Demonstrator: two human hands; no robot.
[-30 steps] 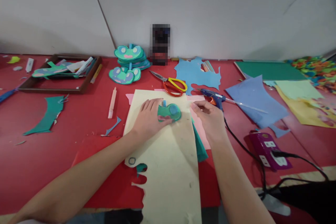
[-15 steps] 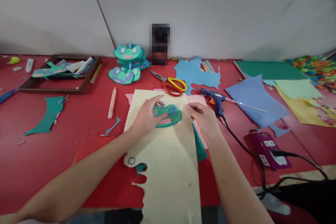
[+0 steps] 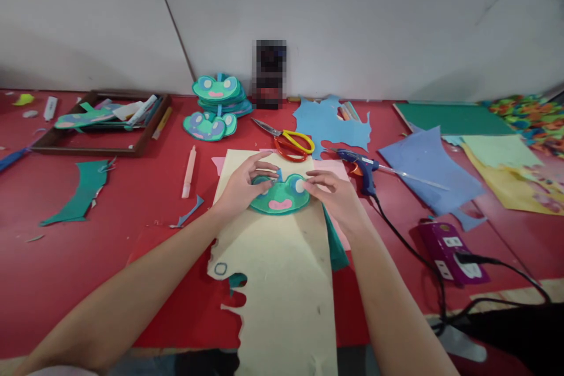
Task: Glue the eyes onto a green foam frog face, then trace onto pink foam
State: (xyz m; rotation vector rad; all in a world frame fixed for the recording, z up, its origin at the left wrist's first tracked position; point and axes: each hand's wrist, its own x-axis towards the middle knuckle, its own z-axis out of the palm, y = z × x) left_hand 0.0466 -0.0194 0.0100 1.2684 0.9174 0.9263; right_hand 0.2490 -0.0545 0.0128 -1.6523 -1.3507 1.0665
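A green frog face [image 3: 282,191] with blue eyes and a pink mouth lies on a cream sheet [image 3: 286,282]; it looks like felt or foam. My left hand [image 3: 242,185] has its fingers curled at the frog's left eye, thumb on the piece, partly hiding that eye. At the other eye my right hand [image 3: 332,194] pinches the edge of a round cream disc [image 3: 300,186], which sits against the blue patch. A blue tab [image 3: 279,175] sticks up from the frog's top edge.
Behind the sheet lie scissors [image 3: 288,142]. To the right are a glue gun [image 3: 362,169], its cord, and a purple power strip [image 3: 453,251]. Finished frog faces [image 3: 215,89] are stacked near the wall. A pink pen [image 3: 189,173] and brown frame [image 3: 101,150] lie left.
My right hand has moved left and brought the cream disc onto the frog's bare blue eye. My left hand has shifted outward, uncovering more of the face.
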